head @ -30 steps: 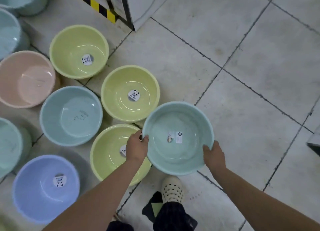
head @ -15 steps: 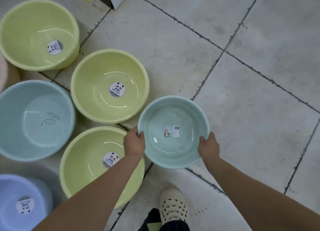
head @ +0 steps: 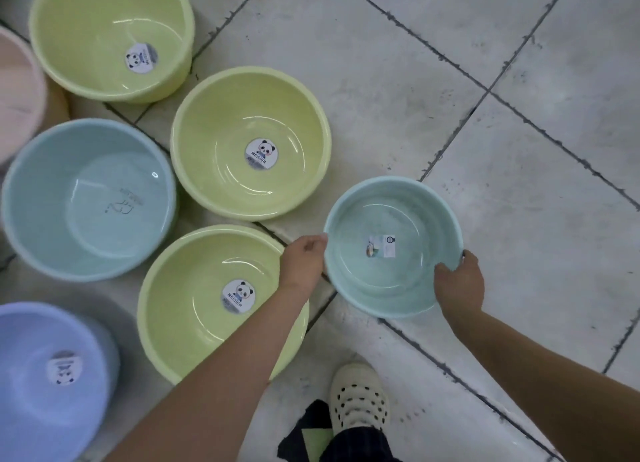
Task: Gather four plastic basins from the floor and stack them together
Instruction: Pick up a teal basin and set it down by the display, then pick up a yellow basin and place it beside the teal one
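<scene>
A small teal basin (head: pixel 393 219) with a label in its bottom is held between both hands, low over the tiled floor. My left hand (head: pixel 304 265) grips its left rim and my right hand (head: pixel 460 281) grips its right rim. To the left, three yellow-green basins with panda stickers stand on the floor: a near one (head: pixel 194 288), a middle one (head: pixel 221 129) and a far one (head: pixel 86 18). A larger light blue basin (head: pixel 86 198) sits further left.
A lavender basin (head: pixel 41 375) stands at the lower left and a pink basin (head: pixel 17 90) at the left edge. My foot in a white perforated clog (head: pixel 358 397) is below the held basin. Grey floor tiles (head: pixel 519 149) stretch to the right.
The view has dropped closer to the floor and shifted right. The teal basin, still held by both hands, has moved slightly right, away from the near yellow-green basin.
</scene>
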A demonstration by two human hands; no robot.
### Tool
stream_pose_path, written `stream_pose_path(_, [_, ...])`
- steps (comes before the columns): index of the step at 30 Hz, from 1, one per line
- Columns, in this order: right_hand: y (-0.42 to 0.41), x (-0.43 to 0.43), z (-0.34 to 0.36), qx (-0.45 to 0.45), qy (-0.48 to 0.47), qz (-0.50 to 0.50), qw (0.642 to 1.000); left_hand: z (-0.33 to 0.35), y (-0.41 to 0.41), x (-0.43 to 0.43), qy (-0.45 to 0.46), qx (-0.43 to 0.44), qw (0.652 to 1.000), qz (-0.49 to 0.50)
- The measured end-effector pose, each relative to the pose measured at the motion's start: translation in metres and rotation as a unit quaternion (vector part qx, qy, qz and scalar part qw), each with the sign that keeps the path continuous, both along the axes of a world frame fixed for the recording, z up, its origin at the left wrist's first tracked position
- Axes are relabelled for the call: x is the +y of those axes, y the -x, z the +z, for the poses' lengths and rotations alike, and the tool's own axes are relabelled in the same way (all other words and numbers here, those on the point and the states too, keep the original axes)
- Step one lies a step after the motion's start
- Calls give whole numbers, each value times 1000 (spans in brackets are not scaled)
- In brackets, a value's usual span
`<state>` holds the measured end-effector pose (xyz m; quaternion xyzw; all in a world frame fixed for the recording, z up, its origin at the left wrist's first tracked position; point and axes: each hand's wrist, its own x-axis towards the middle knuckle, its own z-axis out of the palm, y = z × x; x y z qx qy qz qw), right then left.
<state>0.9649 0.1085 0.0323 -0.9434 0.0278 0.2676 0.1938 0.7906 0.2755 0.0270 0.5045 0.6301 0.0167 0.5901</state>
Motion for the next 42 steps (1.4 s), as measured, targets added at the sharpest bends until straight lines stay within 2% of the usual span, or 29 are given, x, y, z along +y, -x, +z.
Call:
stream_pose_path(2, [18,8,11,-61,6,91,994,14,25,3,-24,-5,999,35])
stream_pose_path(4, [45,25,28,-68,-48,158,984,26,60,10,-52,0,995,82])
stream_pose_path(7, [96,60,53,-21,-146,249,957,45,118,22,-79,28,981,173])
stream_pose_path(10, [143,89,64,65,-174,292,938,53,173,27,-108,94,965,221])
stream_pose_path(13, [176,108,57,106,-164,317,928,43,223,25,-109,160,960,203])
stream_pose_path(18, [197,120,25,112,-73,351,927,13,269,15,-104,181,960,188])
stream_pose_path(22, [193,119,-2,142,-1,283,949,-17,284,12,10,119,962,247])
stream_pose_path(27, [195,108,2,162,37,278,946,-29,304,11,63,109,967,222])
stream_pose_path(30, [202,106,26,124,60,300,944,-1,309,13,27,98,974,204])
stream_pose_path(36, [241,129,110,104,32,353,929,92,352,6,-58,80,973,208])
stream_pose_path(38, [263,151,139,100,37,401,910,121,381,6,-52,78,968,233])
stream_pose_path(42, [327,206,198,90,76,515,849,181,456,5,-48,83,952,289])
